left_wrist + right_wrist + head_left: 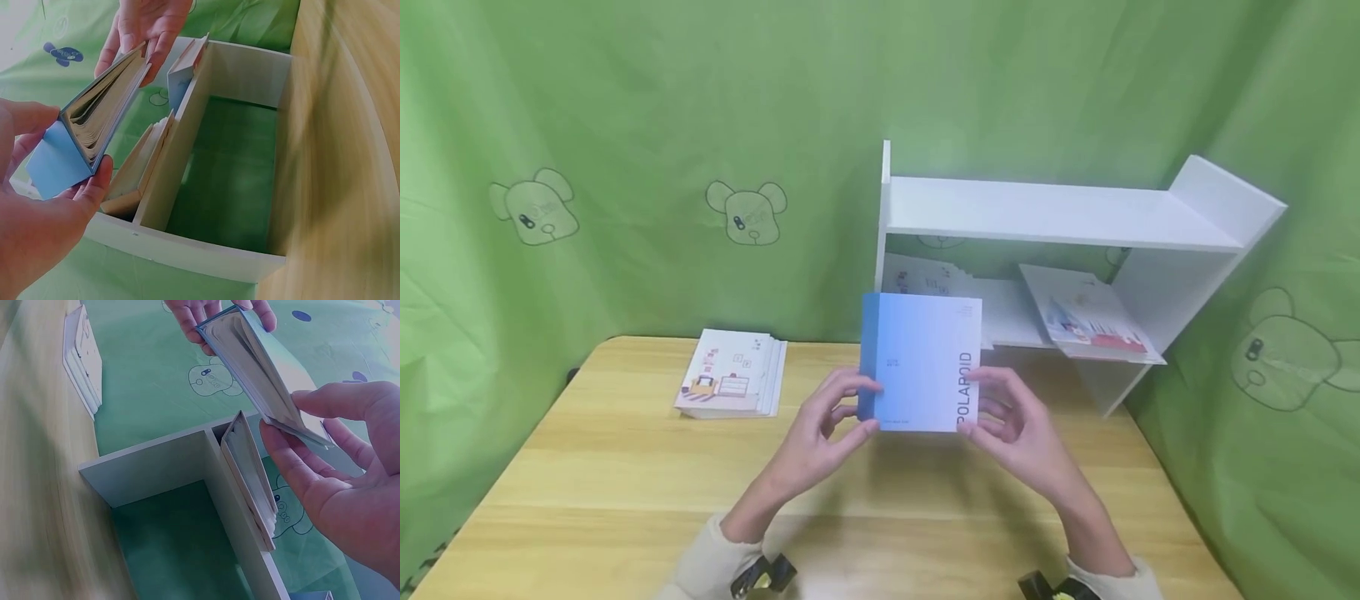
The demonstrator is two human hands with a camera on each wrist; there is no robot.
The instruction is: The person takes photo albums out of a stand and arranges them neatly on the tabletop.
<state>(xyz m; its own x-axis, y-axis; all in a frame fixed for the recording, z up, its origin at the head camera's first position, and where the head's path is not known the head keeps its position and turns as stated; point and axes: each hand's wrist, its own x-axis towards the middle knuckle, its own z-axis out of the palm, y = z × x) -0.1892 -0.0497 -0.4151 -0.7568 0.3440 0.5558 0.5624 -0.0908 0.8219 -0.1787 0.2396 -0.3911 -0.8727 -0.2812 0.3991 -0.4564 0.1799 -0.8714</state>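
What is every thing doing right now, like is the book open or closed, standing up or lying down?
blue book: closed, upright, held above the table by both hands.
left hand: grips the book's spine edge.
right hand: pinches the book's open edge.
stack of booklets: lying flat on the table.
white shelf: standing, top board bare.
booklets in the shelf: leaning, tilted.

From my feed, everything sits around the shelf (pixel 1060 217): a book (pixel 921 362) held right in front of its left end, booklets (pixel 1086 321) inside it, and a book stack (pixel 733 373) on the table (pixel 625 483) well off to its left.
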